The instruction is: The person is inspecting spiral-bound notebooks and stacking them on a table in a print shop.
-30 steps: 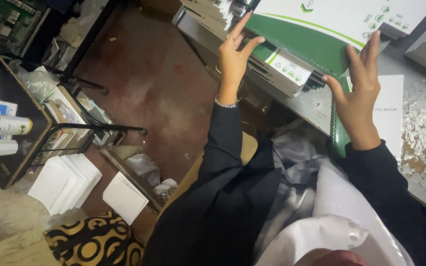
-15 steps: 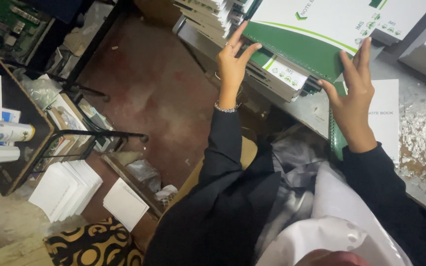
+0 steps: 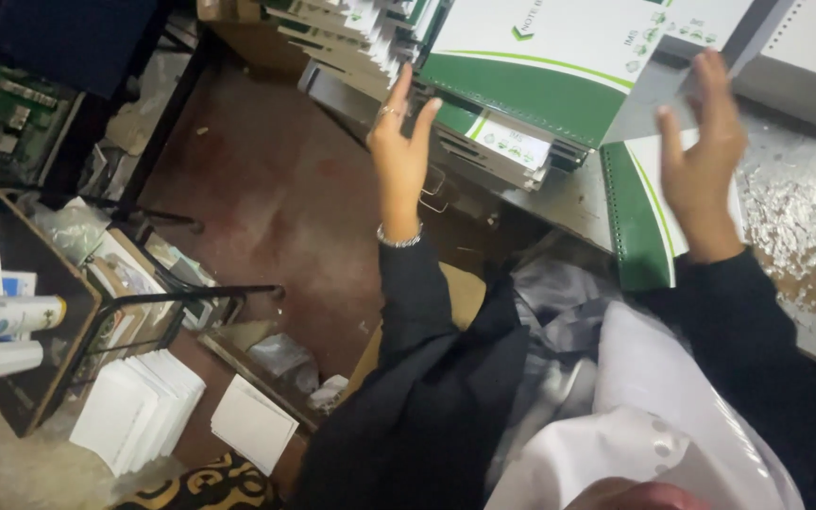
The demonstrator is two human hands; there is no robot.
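Along the near edge of the worktop (image 3: 569, 203) lies a stack of green-and-white spiral notebooks (image 3: 531, 104), topmost cover running out of frame at the top. Left hand (image 3: 400, 156) raised against the stack's left end, fingers straight and spread, grip wide and holding nothing; whether the fingertips touch the covers cannot be told. Ring on one finger, bracelet at the wrist. Right hand (image 3: 701, 151) is up at the stack's right end, blurred, fingers spread, grip wide, nothing in it; contact with the cover not readable. Just under that hand a single notebook (image 3: 639, 222) with a green spine strip hangs over the worktop's edge, its lower part hidden by the dark sleeve. Second stack of notebooks (image 3: 351, 33) further left along the worktop, cut off at the top. Pale paper scraps (image 3: 805, 217) litter the worktop's right end. Down on the floor to the left: loose white sheets (image 3: 139, 411) and a black-framed rack (image 3: 134, 312), contents too dim to name.
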